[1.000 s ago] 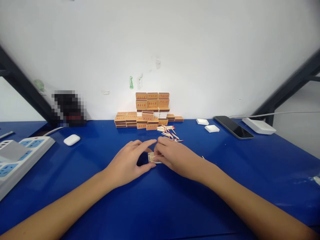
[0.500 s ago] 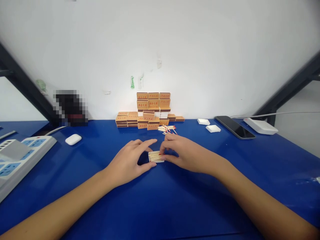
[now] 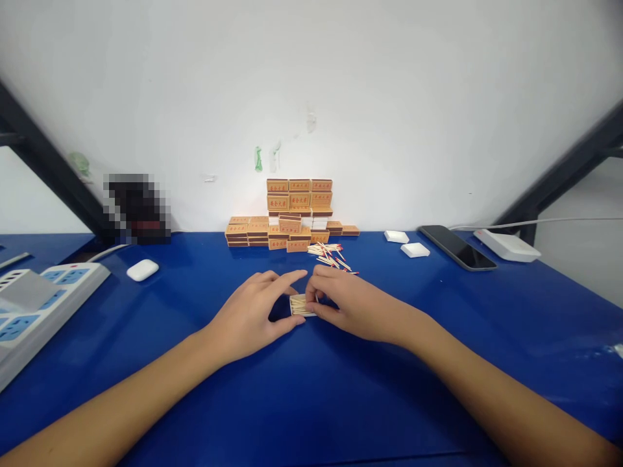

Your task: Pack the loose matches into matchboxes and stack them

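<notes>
A small white matchbox tray [image 3: 294, 311] filled with matches [image 3: 300, 303] lies on the blue table in front of me. My left hand [image 3: 256, 314] holds the tray at its left end, thumb along the near side and fingers at the far side, index finger stretched out above. The fingers of my right hand [image 3: 341, 298] are pinched down over the tray's right part, on the matches; the match heads there are hidden. Just beyond my right hand, a loose pile of red-tipped matches [image 3: 329, 257] lies on the table.
Stacked orange matchboxes [image 3: 289, 201] stand against the wall. At right lie two small white trays [image 3: 415, 250], a black phone [image 3: 457, 247] and a white box-shaped device [image 3: 507, 245]. At left are a white earbud case [image 3: 143, 270] and a power strip [image 3: 73, 295].
My right hand has shifted slightly left and nearer over the tray, covering more of the matches. More of the loose pile shows behind it. My left hand stays in place.
</notes>
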`<state>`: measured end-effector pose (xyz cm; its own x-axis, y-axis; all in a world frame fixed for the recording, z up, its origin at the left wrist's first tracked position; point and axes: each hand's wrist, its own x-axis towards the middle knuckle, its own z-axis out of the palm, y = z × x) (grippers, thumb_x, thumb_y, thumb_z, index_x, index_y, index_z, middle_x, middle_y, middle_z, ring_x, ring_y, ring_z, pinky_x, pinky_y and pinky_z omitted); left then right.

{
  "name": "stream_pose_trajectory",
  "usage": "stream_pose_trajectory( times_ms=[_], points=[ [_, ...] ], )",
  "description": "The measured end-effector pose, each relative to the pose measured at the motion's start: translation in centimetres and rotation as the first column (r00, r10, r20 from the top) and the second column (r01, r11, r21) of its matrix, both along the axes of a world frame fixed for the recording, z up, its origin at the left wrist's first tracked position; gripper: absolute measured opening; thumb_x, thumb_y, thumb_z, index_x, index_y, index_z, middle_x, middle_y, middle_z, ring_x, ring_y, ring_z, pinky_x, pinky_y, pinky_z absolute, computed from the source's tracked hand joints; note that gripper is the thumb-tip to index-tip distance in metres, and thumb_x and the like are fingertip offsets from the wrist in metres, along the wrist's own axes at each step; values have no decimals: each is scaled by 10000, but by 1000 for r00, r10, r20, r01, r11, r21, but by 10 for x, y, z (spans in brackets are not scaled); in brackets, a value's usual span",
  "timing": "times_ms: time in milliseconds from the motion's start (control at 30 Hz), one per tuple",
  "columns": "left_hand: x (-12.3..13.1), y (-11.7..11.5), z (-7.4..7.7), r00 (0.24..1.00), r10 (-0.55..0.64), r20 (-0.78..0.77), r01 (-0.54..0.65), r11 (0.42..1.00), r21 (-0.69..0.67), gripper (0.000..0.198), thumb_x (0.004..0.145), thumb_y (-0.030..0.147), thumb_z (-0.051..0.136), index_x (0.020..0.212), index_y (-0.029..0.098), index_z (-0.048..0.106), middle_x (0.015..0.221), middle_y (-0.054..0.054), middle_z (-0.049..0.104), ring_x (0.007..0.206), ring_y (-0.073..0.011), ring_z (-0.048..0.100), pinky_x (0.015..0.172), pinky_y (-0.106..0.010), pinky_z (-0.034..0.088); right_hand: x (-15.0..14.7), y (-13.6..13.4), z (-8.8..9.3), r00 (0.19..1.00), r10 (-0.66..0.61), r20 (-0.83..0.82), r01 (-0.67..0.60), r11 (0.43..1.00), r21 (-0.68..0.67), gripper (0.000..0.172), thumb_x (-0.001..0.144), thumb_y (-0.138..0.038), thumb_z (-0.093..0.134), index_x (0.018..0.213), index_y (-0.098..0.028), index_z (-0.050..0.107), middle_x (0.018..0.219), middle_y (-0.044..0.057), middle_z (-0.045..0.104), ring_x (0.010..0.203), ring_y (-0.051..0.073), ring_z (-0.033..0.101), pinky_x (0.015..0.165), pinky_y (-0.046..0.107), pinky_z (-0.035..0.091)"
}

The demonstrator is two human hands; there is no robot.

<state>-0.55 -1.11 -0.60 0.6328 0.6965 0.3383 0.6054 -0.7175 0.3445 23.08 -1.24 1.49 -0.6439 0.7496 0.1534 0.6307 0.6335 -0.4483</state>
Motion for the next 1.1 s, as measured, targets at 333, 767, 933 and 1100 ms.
stream_pose_trajectory(
  times_ms=[333, 767, 933, 1100],
  points=[
    [1, -3, 2, 999, -46, 4, 46, 997, 61, 682, 951, 369, 727, 1544, 261, 407, 1138, -57, 746, 1063, -264, 655, 974, -454, 521, -1, -1, -1, 1000, -8, -18, 8, 1000, 23, 89, 1001, -202, 600, 967, -199, 682, 999, 41, 590, 829, 154, 591, 735, 292, 442],
    [-2, 1, -2, 994, -100, 43, 94, 987, 127, 704, 952, 338, 733, 1560, 262, 387, 1118, -63, 731, 1031, -259, 661, 955, -454, 532, -8, -4, -2, 996, 13, -84, -13, 1000, -1, 50, 963, -179, 634, 916, -195, 640, 1007, 45, 626, 847, 162, 615, 744, 301, 493],
    [-2, 1, -3, 996, -84, 24, 81, 991, 110, 717, 942, 336, 743, 1561, 258, 391, 1104, -64, 727, 1019, -263, 655, 948, -464, 532, -11, -5, -4, 995, -4, -105, 0, 999, -39, 47, 951, -149, 629, 947, -195, 623, 982, 40, 633, 850, 166, 618, 741, 299, 507],
    [-2, 1, -2, 996, -87, 34, 83, 991, 106, 708, 948, 345, 737, 1559, 253, 392, 1126, -65, 727, 1032, -258, 653, 952, -452, 527, -8, -2, -4, 996, 18, -88, -18, 1000, 0, 66, 939, -136, 655, 925, -186, 614, 987, 28, 621, 836, 146, 612, 738, 278, 493]
  ],
)
